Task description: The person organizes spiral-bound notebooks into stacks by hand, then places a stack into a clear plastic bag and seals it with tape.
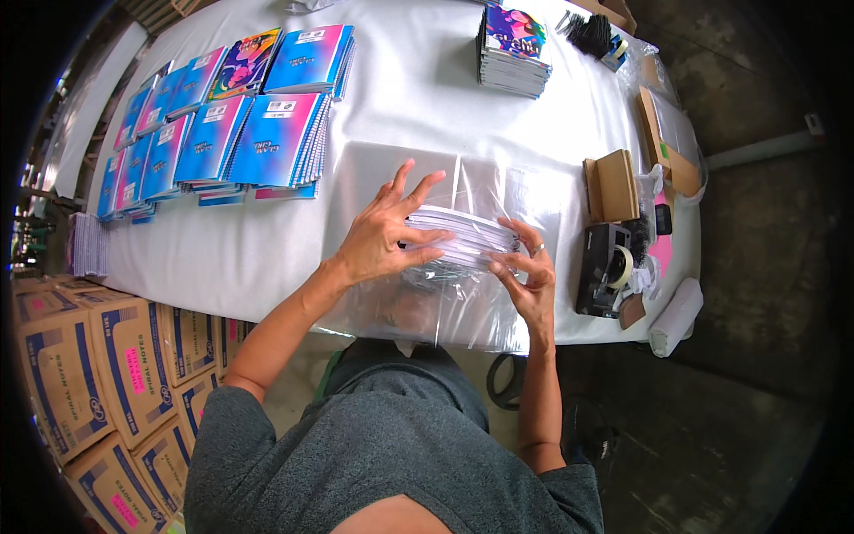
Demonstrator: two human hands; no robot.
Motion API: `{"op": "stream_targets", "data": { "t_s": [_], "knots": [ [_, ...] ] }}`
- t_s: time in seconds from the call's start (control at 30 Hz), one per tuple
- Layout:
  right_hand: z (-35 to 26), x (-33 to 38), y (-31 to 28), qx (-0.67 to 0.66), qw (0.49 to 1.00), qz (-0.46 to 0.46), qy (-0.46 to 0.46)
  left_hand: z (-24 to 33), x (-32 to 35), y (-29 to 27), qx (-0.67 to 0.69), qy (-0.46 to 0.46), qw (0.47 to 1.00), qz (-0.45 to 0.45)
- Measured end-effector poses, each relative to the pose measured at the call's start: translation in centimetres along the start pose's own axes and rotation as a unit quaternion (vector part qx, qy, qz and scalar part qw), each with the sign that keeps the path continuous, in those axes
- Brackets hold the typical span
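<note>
The left hand lies spread over the top and near side of a stack of notebooks, fingers fanned wide and pressing down rather than closed around it. The right hand cups the stack's right end, thumb and fingertips pinched loosely on the corner, with a ring on 1 finger. Both grips are partly open, steadying the stack between them.

The stack sits near the front edge of the bench, on and partly under a clear plastic sheet that glints and wrinkles around it. Only the white page edges show; the covers are hidden by the hands. The sheets look squared but slightly fanned at the right end.

To do this well, I judge the left hand should keep even downward pressure so the notebooks do not slide, while the right evens the corner and keeps the film taut and free of folds.

Farther out, a black tape dispenser stands to the right, with wooden blocks beyond it. Rows of blue and pink spiral notebooks lie at the far left, another pile of notebooks at the far side, and cardboard cartons stand on the floor to the left.
</note>
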State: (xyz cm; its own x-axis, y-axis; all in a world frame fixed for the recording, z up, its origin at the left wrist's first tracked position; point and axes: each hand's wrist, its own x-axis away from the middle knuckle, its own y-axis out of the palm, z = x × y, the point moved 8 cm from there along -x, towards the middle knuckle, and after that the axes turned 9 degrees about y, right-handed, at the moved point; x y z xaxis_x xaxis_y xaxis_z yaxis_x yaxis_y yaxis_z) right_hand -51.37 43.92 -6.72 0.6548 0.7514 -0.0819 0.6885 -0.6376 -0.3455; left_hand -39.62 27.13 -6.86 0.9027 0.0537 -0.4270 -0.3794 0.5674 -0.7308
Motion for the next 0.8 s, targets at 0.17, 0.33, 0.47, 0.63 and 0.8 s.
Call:
{"op": "stream_targets", "data": {
  "t_s": [0.17,0.33,0.47,0.63,0.8],
  "knots": [
    [-0.6,-1.5,-0.6,0.119,0.992,-0.004,-0.034,-0.6,-1.8,-0.3,0.038,0.019,0.999,-0.011],
    [-0.4,-2.7,-0.4,0.135,0.99,-0.004,-0.029,-1.7,-2.6,0.0,0.086,0.068,0.993,0.035],
    [0.6,-3.7,-0.5,0.062,0.998,0.008,0.03,-2.7,-3.1,0.0,0.228,-0.007,0.97,0.083],
    [3.3,-4.6,0.6,-0.14,0.953,-0.083,0.255,-5.5,-2.9,3.2,0.478,-0.206,0.852,-0.051],
    [4.0,-4.7,1.1,-0.184,0.941,-0.104,0.264,-5.2,-3.1,4.2,0.528,-0.234,0.792,-0.197]
  ]
}}
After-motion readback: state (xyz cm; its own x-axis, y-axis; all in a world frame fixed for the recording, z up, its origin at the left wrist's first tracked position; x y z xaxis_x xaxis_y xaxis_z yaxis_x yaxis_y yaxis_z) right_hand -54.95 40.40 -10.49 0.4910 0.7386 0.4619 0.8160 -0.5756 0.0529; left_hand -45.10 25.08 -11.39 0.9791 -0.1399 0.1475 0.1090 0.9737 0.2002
